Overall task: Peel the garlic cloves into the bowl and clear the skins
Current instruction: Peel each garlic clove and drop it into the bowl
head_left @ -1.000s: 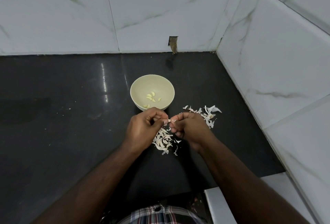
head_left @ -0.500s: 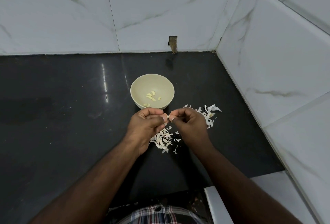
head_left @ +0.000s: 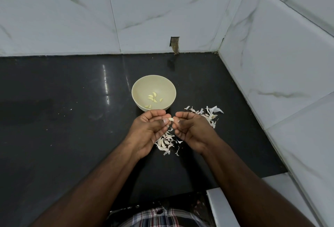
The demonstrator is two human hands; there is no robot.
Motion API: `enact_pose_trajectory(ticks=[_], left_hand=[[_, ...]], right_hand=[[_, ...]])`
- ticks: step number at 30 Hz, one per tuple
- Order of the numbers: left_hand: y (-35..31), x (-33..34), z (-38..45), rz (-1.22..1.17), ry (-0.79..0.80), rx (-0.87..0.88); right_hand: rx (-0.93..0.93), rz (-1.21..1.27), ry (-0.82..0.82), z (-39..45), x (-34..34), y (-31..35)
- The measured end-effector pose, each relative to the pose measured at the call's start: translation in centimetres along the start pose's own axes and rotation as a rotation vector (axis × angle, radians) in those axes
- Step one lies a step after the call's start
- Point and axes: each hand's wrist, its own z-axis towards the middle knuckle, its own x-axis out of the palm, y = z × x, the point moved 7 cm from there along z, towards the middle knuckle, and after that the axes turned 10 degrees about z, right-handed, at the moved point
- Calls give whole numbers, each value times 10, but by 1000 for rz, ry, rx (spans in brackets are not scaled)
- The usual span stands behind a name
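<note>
Fingers (head_left: 166, 120) of the left hand (head_left: 148, 132) and those of the right hand (head_left: 191, 131) meet at a single garlic clove (head_left: 171, 119), pinched between the fingertips of both. Both palms are turned up toward the camera, the remaining fingers loosely curled. The clove sits in the air just in front of the bowl (head_left: 137, 89), above the black counter (head_left: 63, 118).

Room to move is uneven. White tiled walls (head_left: 280, 64) close the counter at the back and along the right, meeting in a corner beyond the bowl. To the left the dark surface runs wide to the picture's edge. The counter's near edge lies close to the person's checked shirt (head_left: 162, 217), with a white ledge (head_left: 222, 208) at the lower right.

Peeled cloves (head_left: 153, 98) lie in the bottom of the bowl. One heap of skins (head_left: 166, 141) rests on the counter under and between the wrists; a second scatter (head_left: 209, 114) lies just right of the bowl, partly hidden behind the right hand.

Compared with a second ago, the hands have rolled from knuckles-up to palms-up and risen slightly toward the bowl, uncovering more of the near heap. The bowl and both heaps lie where they did.
</note>
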Motion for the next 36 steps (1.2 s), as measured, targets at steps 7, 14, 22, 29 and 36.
enact_pose_trajectory(ticks=[7,14,22,29,36], left_hand=[[-4,1,1,134,20,75],[-11,3,1,307,13,211],[-2,-5,4,167,5,12],[-5,-6,4,233,-7,36],[-17,-4,4,431,4,235]], right_hand=[[-230,-396,-25,-3,2,17],[-518,-900,-97,-2,7,24],[-842,-1023,29,-18,23,30],[-837,-1031,10,-15,18,27],[-391,-458,-41,4,1,13]])
